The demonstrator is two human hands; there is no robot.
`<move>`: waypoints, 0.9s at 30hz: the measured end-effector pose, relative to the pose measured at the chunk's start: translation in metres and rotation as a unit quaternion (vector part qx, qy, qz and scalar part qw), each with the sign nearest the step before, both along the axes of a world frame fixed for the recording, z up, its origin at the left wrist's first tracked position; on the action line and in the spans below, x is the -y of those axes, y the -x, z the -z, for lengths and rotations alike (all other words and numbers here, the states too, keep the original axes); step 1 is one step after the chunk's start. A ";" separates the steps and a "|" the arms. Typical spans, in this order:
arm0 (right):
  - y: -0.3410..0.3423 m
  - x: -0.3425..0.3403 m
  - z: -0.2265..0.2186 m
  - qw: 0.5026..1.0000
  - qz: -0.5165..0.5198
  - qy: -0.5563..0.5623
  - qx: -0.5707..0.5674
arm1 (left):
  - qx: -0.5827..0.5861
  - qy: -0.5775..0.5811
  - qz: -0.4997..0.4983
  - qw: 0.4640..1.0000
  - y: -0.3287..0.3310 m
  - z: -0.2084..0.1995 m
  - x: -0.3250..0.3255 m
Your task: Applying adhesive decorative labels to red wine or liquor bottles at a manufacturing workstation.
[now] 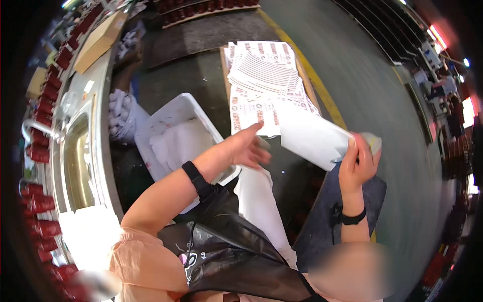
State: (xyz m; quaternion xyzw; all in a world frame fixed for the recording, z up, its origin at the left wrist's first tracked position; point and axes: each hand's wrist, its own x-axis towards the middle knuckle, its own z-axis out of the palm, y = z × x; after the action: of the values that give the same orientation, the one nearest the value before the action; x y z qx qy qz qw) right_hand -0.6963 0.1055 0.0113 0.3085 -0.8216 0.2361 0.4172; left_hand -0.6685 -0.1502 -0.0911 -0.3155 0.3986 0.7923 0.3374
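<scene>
My right hand [358,163] pinches the near right corner of a white sheet [317,138], with the thumb on top. A small pale, rounded thing [373,143] shows at its fingers; I cannot make out what it is. The sheet is held tilted at the near end of a pile of white printed sheets [259,109], which fan out in overlapping rows on a narrow board or table. My left hand [250,148] is in the air left of the sheet, fingers apart and slightly blurred, holding nothing. Below it is a white plastic bin [146,146] containing white material.
At left a metal sink [80,156] with a curved faucet [37,125] is set in a counter, with many red containers [43,204] beyond. A bag of white crumpled pieces [119,113] stands beside the bin. A cardboard box [100,43] lies farther back. A yellow floor line [322,90] runs at right.
</scene>
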 end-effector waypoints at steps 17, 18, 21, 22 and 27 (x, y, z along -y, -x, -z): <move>-0.151 0.085 0.027 0.917 -0.374 0.000 0.136 | -0.368 0.215 -0.166 0.889 -0.201 -0.141 0.157; -0.156 0.084 0.030 0.912 -0.378 0.005 0.160 | -0.347 0.282 -0.175 0.877 -0.222 -0.148 0.168; -0.163 0.077 0.049 0.903 -0.373 0.006 0.212 | -0.296 0.505 -0.153 0.796 -0.286 -0.165 0.223; -0.163 0.072 0.060 0.900 -0.363 0.009 0.240 | -0.270 0.584 -0.182 0.743 -0.306 -0.168 0.233; -0.163 0.058 0.096 0.859 -0.346 0.052 0.374 | -0.125 0.785 -0.218 0.566 -0.386 -0.149 0.337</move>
State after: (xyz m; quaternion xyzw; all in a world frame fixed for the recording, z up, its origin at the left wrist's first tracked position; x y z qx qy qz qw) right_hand -0.5331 0.0474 -0.0846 0.4392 -0.7426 0.5054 -0.0142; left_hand -0.2822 -0.4877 0.0575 -0.4313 0.8211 0.2482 -0.2796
